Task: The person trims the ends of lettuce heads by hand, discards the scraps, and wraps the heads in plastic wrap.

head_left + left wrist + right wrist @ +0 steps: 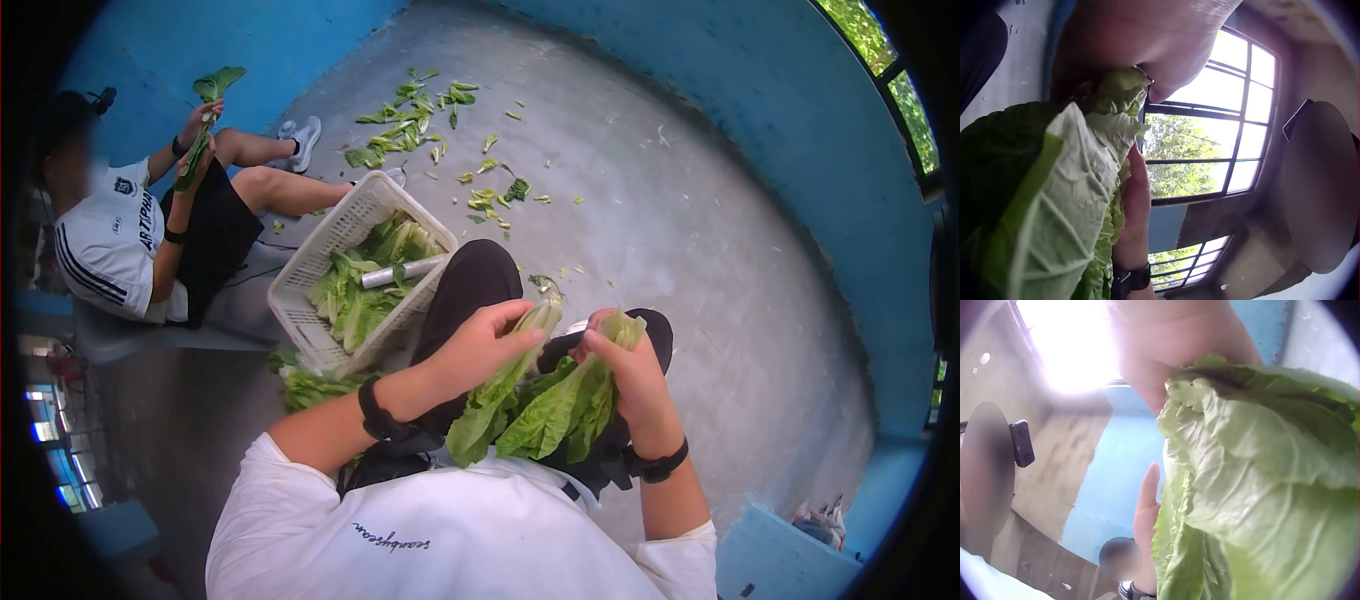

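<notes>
In the head view my left hand holds a green leafy lettuce near its pale stalk end, with the leaves hanging down toward my lap. My right hand grips leaves of lettuce at their pale upper ends, close beside it. The two leafy bunches overlap between the hands. Large veined leaves fill the left wrist view under the left hand. In the right wrist view, broad pale leaves hang below the right hand, hiding most of its fingers.
A white plastic basket holds leafy greens and a silvery cylinder. More greens lie beside it. Torn leaves are scattered over the grey floor. At the left, a seated person holds a leaf.
</notes>
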`<state>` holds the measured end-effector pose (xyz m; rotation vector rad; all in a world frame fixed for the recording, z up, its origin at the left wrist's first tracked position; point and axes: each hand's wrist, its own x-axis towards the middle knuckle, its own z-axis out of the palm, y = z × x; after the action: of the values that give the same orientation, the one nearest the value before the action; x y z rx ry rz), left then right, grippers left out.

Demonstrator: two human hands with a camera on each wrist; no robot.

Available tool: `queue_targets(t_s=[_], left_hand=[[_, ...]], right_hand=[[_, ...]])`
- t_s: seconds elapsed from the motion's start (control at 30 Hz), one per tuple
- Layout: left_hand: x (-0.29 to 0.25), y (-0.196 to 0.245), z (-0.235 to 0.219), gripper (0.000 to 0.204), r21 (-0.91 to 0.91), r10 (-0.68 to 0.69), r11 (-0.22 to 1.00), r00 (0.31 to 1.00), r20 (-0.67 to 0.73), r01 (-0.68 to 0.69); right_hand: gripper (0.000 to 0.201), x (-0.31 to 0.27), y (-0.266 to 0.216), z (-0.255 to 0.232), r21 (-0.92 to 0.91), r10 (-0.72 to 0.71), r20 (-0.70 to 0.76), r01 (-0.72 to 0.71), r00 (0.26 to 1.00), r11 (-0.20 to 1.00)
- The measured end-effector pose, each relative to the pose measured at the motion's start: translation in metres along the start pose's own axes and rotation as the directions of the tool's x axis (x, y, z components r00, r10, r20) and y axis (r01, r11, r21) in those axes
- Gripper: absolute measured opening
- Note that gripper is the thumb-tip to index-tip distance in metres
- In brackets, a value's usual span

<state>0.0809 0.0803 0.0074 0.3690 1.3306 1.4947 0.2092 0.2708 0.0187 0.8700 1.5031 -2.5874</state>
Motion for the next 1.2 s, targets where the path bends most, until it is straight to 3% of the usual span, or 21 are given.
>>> queue_targets(t_s=[0.13, 0.27, 0.37, 0.67, 1.0, 1.2], left_hand=[[0.003, -0.004, -0.002, 0.035, 0.209, 0.13, 0.97, 0.991, -0.011, -0.125], [-0.006, 0.011, 0.007, 0.033, 0.42, 0.241, 0.887, 0.968, -0.065, -0.193], [-0.008, 0.024, 0.008, 0.033, 0.559, 0.319, 0.798, 0.945, -0.073, -0.226], [-0.002, 0.022, 0.006, 0.036, 0.734, 0.47, 0.596, 0.883, 0.011, -0.326], [-0.004, 0.038, -0.005, 0.037, 0.798, 0.493, 0.446, 0.855, 0.16, -0.406], [-0.011, 0.049, -0.004, 0.029, 0.882, 0.582, 0.205, 0.777, 0.238, -0.424]], right_hand=[[0.014, 0.001, 0.0, 0.007, -0.154, -0.021, -0.008, 0.019, 1.0, 0.988], [0.019, 0.001, 0.005, 0.01, -0.188, -0.122, 0.003, 0.121, 0.992, 0.975], [0.022, 0.003, 0.002, 0.013, -0.108, -0.122, 0.023, 0.124, 0.992, 0.986], [0.025, 0.01, 0.002, 0.014, -0.302, -0.19, 0.002, 0.182, 0.982, 0.936], [0.025, 0.005, -0.008, 0.022, -0.429, -0.269, 0.007, 0.246, 0.963, 0.869], [0.024, 0.007, -0.009, 0.03, -0.491, -0.308, 0.007, 0.272, 0.951, 0.827]])
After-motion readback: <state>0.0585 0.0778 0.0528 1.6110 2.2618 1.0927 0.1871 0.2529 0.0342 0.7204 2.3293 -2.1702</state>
